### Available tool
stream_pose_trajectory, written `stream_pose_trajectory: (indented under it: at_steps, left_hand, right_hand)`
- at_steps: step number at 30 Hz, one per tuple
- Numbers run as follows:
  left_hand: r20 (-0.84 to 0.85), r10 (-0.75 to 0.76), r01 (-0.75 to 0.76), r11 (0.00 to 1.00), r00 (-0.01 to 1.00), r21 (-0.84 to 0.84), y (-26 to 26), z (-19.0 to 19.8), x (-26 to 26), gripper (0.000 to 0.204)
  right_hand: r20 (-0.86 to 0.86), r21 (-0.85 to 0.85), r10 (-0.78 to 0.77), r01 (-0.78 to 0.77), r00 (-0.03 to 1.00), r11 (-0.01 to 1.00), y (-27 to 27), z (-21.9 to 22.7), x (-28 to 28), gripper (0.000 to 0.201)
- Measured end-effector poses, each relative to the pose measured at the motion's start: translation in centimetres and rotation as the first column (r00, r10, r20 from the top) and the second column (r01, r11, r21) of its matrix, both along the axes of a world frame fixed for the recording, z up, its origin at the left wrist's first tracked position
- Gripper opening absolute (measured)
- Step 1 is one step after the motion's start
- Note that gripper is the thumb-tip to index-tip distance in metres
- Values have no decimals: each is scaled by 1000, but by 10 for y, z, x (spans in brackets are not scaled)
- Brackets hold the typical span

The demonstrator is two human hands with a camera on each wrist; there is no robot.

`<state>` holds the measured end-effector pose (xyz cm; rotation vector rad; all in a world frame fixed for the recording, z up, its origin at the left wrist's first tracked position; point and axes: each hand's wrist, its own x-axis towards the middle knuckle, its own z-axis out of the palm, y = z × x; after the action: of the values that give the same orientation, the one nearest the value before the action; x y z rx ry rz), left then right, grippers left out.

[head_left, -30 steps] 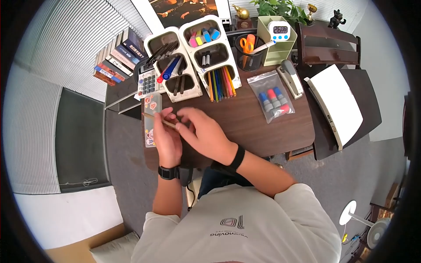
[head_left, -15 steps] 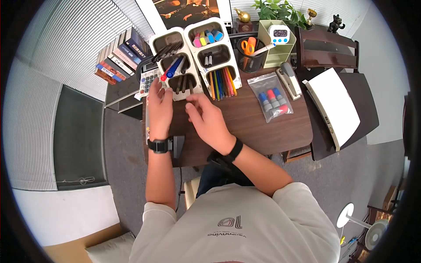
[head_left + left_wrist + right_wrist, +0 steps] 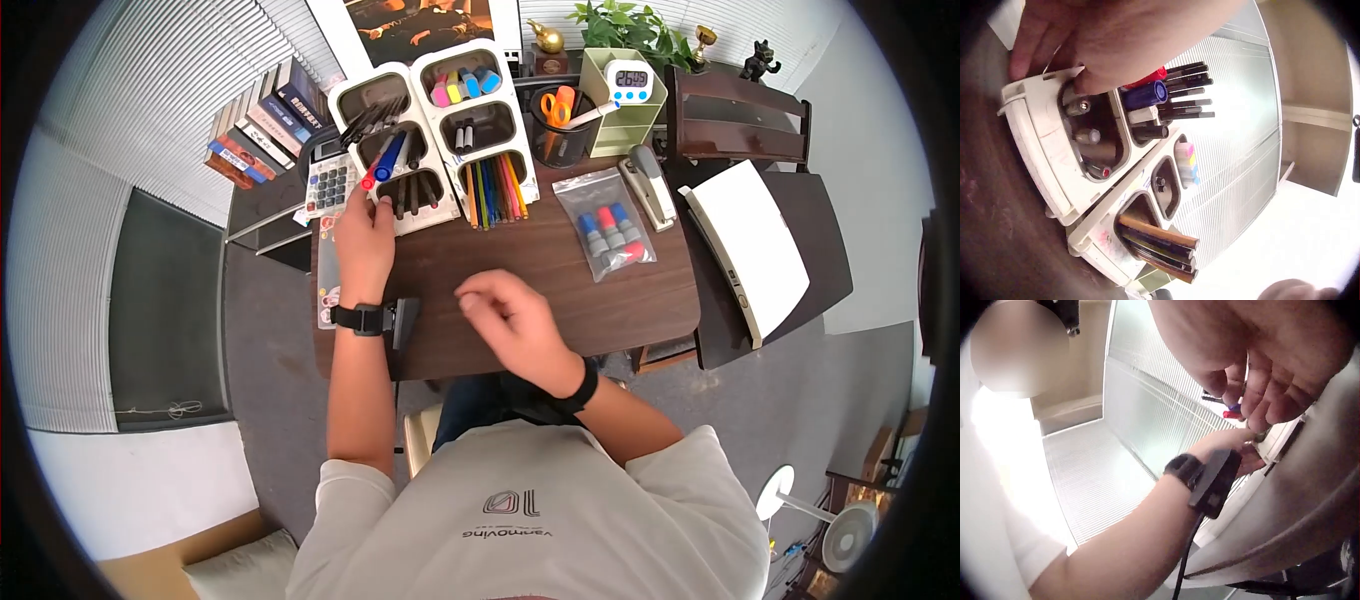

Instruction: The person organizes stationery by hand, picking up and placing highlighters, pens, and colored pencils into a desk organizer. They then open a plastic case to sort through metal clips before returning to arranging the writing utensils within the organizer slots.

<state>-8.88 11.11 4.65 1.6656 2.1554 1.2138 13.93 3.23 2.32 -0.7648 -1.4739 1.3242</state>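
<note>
In the head view my left hand point(image 3: 364, 240) is at the near left corner of a white pen organizer point(image 3: 425, 215). The left wrist view shows the thumb point(image 3: 1090, 82) over the rim of the front compartment and the fingers down the outer side, so the hand pinches that wall. Several thin pens point(image 3: 1088, 135) stand in this compartment; behind them are a blue marker point(image 3: 1147, 95) and a red one. My right hand point(image 3: 515, 325) hovers over the near part of the table, fingers loosely bent, holding nothing.
A second organizer holds colored pencils point(image 3: 497, 195) and highlighters point(image 3: 465, 85). To the right are a clear bag of small bottles point(image 3: 607, 225), a stapler point(image 3: 650, 188) and a mesh cup point(image 3: 558, 140). A calculator point(image 3: 330, 185) and a sticker-covered case point(image 3: 328, 270) lie left.
A thin brown stick was at my hands a second ago and no longer shows in them. My left hand has moved forward to the organizer; the right has drawn back toward my body.
</note>
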Motion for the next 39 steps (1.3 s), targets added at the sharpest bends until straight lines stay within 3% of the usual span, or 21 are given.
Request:
stream_pose_trajectory:
  at_steps: [2, 4, 6, 8, 9, 11, 12, 13, 14, 16, 20, 22, 26, 28, 29, 30, 32, 33, 34, 37, 39]
  left_hand:
    - [33, -11, 10, 1000, 999, 9, -6, 3, 5, 27]
    - [18, -20, 21, 1000, 1000, -13, -10, 3, 4, 28]
    - [55, -30, 31, 999, 998, -16, -12, -1, 2, 29]
    - [86, -23, 24, 1000, 996, -9, -17, 4, 5, 29]
    - [136, -38, -5, 952, 990, 307, -16, -12, 12, 25]
    - [186, -32, -27, 952, 982, 306, -34, -2, 22, 24]
    - [234, -24, -49, 953, 972, 300, -44, 0, 27, 22]
    - [370, -128, 39, 970, 920, 239, -50, -5, 34, 22]
    - [519, -245, 196, 969, 819, 148, -57, 2, 44, 27]
    - [566, -353, 328, 933, 745, 150, -57, -4, 64, 31]
    - [504, -415, 397, 906, 757, 149, -54, -9, 81, 34]
    - [568, -446, 426, 887, 691, 179, -54, -13, 85, 32]
    - [603, -399, 430, 897, 691, 101, -64, -5, 87, 32]
    - [763, -233, 315, 948, 603, 40, -66, -15, 77, 27]
    - [828, -199, 394, 919, 524, -28, -65, -16, 71, 34]
    - [832, -189, 392, 919, 521, -37, -67, -15, 73, 34]
    - [997, -59, 599, 801, 56, 14, -73, -1, 83, 41]
    - [991, -133, 655, 750, 12, 93, -74, -8, 89, 47]
    - [996, -85, 673, 734, -42, 91, -76, 3, 98, 49]
    - [999, -46, 721, 692, -2, 33, -78, 5, 109, 41]
    - [977, -202, 607, 786, 70, 119, -76, -7, 112, 23]
  right_hand:
    - [-140, -180, -68, 42, 988, 983, 4, 2, 19, 14]
    - [-144, -232, -176, 140, 974, 963, 18, 2, 36, 26]
    - [-20, -197, -239, 230, 971, 953, 33, 20, 46, 40]
    - [7, -197, -194, 191, 981, 962, 52, 30, 51, 52]
    - [1, -245, -116, 112, 993, 963, 62, 34, 52, 57]
    - [-12, -288, -45, 40, 999, 957, 83, 39, 50, 62]
    - [-91, -373, 54, -85, 994, 924, 92, 40, 46, 64]
    - [-178, -447, 146, -212, 973, 869, 99, 40, 42, 67]
    - [-176, -446, 145, -211, 974, 870, 105, 40, 38, 67]
    - [-269, -519, 287, -389, 919, 761, 115, 35, 29, 65]
    - [-393, -535, 243, -436, 887, 724, 117, 28, 15, 51]
    - [-408, -541, 192, -406, 893, 737, 113, 27, 17, 45]
    - [-407, -543, 90, -320, 909, 776, 92, 32, 23, 35]
    - [-263, -479, 105, -224, 959, 848, 69, 30, 32, 35]
    - [-179, -439, 107, -177, 978, 881, 55, 25, 38, 35]
    - [-129, -317, 150, -184, 980, 931, 39, 25, 45, 30]
    - [-140, -394, 168, -211, 976, 895, 0, 24, 50, 22]
    - [-153, -400, 230, -272, 961, 875, -10, 21, 53, 20]
    - [-170, -404, 287, -332, 943, 852, -17, 19, 55, 18]
    - [-103, -373, 406, -414, 908, 830, -13, 7, 58, 19]
    - [-69, -359, 446, -439, 892, 823, -6, 8, 59, 19]
